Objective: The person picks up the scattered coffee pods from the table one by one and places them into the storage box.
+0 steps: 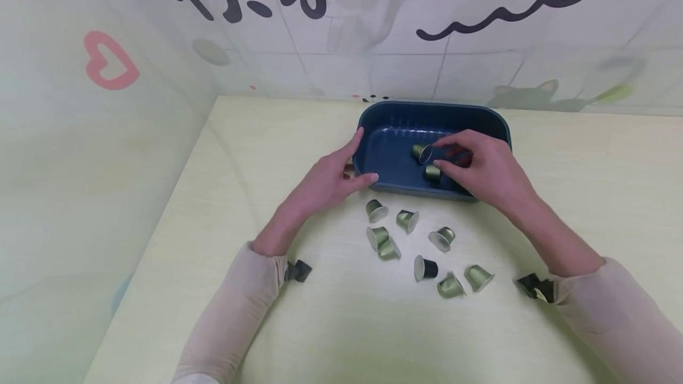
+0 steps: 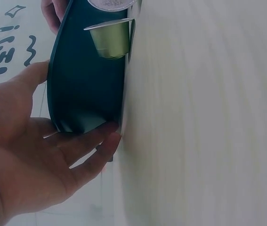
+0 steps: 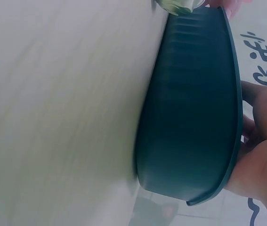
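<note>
A dark blue basin (image 1: 395, 179) stands near the wall. My left hand (image 1: 338, 179) holds its left end, thumb over the front rim and fingers along the outer side; in the left wrist view the fingers (image 2: 84, 146) lie against that end. Over the basin's right half is my right hand (image 1: 482, 165), thumb and forefinger apart with nothing seen between the tips. Two green coffee capsules lie inside: one (image 1: 420, 153) right by the forefinger tip, another (image 1: 432, 173) just below the thumb. The right hand's other fingers are partly hidden.
In front of the basin, several green coffee capsules (image 1: 441, 239) lie scattered on the pale table (image 1: 331, 325), with one black capsule (image 1: 427, 268) among them. Behind the basin rises a white wall (image 1: 373, 73) with black lettering. Small black pieces (image 1: 299, 271) sit at both sleeve cuffs.
</note>
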Demonstrator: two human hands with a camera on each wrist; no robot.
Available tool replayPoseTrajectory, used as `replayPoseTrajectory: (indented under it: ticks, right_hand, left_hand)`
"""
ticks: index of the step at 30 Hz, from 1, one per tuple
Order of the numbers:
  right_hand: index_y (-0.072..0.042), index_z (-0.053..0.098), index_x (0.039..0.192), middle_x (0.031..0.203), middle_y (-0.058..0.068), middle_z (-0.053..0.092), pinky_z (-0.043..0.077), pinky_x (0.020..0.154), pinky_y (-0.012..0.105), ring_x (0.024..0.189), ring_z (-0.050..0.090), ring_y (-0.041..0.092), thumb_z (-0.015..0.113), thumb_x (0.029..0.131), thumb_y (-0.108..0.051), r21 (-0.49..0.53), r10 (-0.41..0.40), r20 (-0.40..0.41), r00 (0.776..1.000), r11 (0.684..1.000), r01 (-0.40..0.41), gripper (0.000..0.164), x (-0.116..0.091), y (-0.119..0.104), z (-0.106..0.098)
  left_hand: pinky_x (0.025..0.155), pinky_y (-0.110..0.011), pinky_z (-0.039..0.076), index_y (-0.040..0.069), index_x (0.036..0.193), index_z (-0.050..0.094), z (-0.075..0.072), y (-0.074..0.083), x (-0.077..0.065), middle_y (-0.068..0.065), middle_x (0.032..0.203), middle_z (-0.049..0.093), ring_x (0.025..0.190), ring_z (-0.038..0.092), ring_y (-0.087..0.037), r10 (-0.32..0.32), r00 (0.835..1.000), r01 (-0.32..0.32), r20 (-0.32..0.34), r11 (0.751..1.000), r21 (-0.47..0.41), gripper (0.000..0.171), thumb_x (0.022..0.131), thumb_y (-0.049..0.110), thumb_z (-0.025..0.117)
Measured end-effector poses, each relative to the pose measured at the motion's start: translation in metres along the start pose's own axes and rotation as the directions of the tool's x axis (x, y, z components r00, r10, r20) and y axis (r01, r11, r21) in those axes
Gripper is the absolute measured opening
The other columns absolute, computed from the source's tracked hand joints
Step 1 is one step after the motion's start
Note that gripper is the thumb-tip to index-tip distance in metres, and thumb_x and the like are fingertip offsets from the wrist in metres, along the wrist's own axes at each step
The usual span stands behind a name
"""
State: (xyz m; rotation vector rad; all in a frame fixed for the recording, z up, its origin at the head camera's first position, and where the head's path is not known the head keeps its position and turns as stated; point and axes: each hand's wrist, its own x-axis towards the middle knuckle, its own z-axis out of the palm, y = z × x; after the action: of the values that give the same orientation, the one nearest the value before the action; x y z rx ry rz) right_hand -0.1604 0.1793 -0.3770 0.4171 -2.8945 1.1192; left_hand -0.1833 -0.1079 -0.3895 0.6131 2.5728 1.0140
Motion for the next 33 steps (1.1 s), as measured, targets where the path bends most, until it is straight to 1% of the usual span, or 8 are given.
replayPoseTrajectory:
  ticks: [5,8,15,18,21,26,30,33]
  right_hand:
    - [-0.009,0.071,0.118,0.111,0.008,0.067,0.055,0.08,0.044,0.092,0.067,0.024,0.073,0.092,-0.018,0.022,0.014,0.02,1.0,1.0,-0.015,0.028,-0.004,-0.001,-0.001]
    - [-0.009,0.07,0.118,0.112,0.007,0.067,0.055,0.081,0.044,0.094,0.067,0.023,0.073,0.092,-0.018,0.032,0.002,0.018,1.0,0.999,-0.002,0.028,-0.006,-0.001,-0.001]
    - [-0.011,0.07,0.12,0.113,0.006,0.067,0.055,0.078,0.042,0.093,0.067,0.02,0.073,0.092,-0.018,0.039,-0.019,0.016,1.0,0.999,0.018,0.028,-0.014,-0.004,-0.006]
    - [-0.012,0.071,0.119,0.113,0.005,0.068,0.055,0.078,0.039,0.093,0.067,0.019,0.073,0.092,-0.018,0.046,-0.031,0.014,0.999,0.998,0.03,0.028,-0.016,-0.004,-0.008]
    - [-0.013,0.071,0.119,0.112,0.004,0.068,0.054,0.076,0.031,0.091,0.067,0.018,0.074,0.092,-0.018,0.056,-0.047,0.016,0.999,0.997,0.046,0.028,-0.018,-0.005,-0.009]
    - [-0.011,0.07,0.119,0.111,0.003,0.068,0.051,0.073,0.018,0.09,0.067,0.016,0.074,0.092,-0.016,0.057,-0.086,0.029,0.996,0.995,0.084,0.028,-0.021,-0.004,-0.011]
    - [-0.012,0.071,0.118,0.111,0.001,0.069,0.052,0.074,0.019,0.089,0.067,0.014,0.075,0.091,-0.015,0.05,-0.088,0.03,0.996,0.995,0.086,0.028,-0.023,-0.003,-0.012]
    - [-0.012,0.071,0.118,0.111,-0.001,0.069,0.052,0.074,0.018,0.089,0.067,0.012,0.075,0.09,-0.015,0.048,-0.086,0.025,0.996,0.995,0.085,0.028,-0.025,-0.004,-0.013]
  left_hand:
    - [0.088,-0.032,0.052,0.018,0.161,0.006,0.0,0.0,0.0,-0.013,0.153,0.042,0.106,0.065,-0.021,-0.002,1.0,0.002,0.001,1.0,-0.003,0.09,0.096,0.04,0.065]
    - [0.089,-0.032,0.052,0.019,0.161,0.007,0.0,0.0,-0.001,-0.013,0.15,0.045,0.105,0.065,-0.02,0.005,1.0,-0.005,0.0,1.0,-0.012,0.089,0.097,0.04,0.065]
    - [0.091,-0.031,0.052,0.02,0.161,0.008,0.0,-0.001,-0.001,-0.012,0.153,0.043,0.106,0.066,-0.018,0.001,1.0,-0.001,0.0,0.999,-0.039,0.087,0.097,0.04,0.064]
    - [0.091,-0.031,0.052,0.021,0.161,0.008,0.0,-0.001,-0.001,-0.012,0.152,0.044,0.107,0.066,-0.018,-0.002,1.0,0.002,0.002,0.999,-0.053,0.086,0.098,0.039,0.064]
    - [0.09,-0.031,0.052,0.021,0.161,0.008,0.0,-0.001,-0.001,-0.013,0.151,0.045,0.107,0.066,-0.018,-0.003,1.0,0.003,0.004,0.998,-0.065,0.086,0.098,0.038,0.064]
    - [0.091,-0.03,0.052,0.022,0.161,0.009,0.0,-0.001,-0.002,-0.011,0.157,0.037,0.108,0.066,-0.018,0.004,1.0,-0.004,0.003,0.997,-0.08,0.085,0.098,0.037,0.064]
    - [0.092,-0.03,0.052,0.022,0.161,0.011,0.001,-0.001,-0.002,-0.007,0.162,0.026,0.109,0.065,-0.019,0.019,1.0,-0.019,-0.006,0.997,-0.068,0.083,0.098,0.036,0.064]
    - [0.094,-0.03,0.051,0.02,0.161,0.012,0.0,-0.001,-0.002,-0.005,0.163,0.022,0.11,0.064,-0.02,0.024,1.0,-0.024,-0.009,0.998,-0.064,0.082,0.099,0.036,0.063]
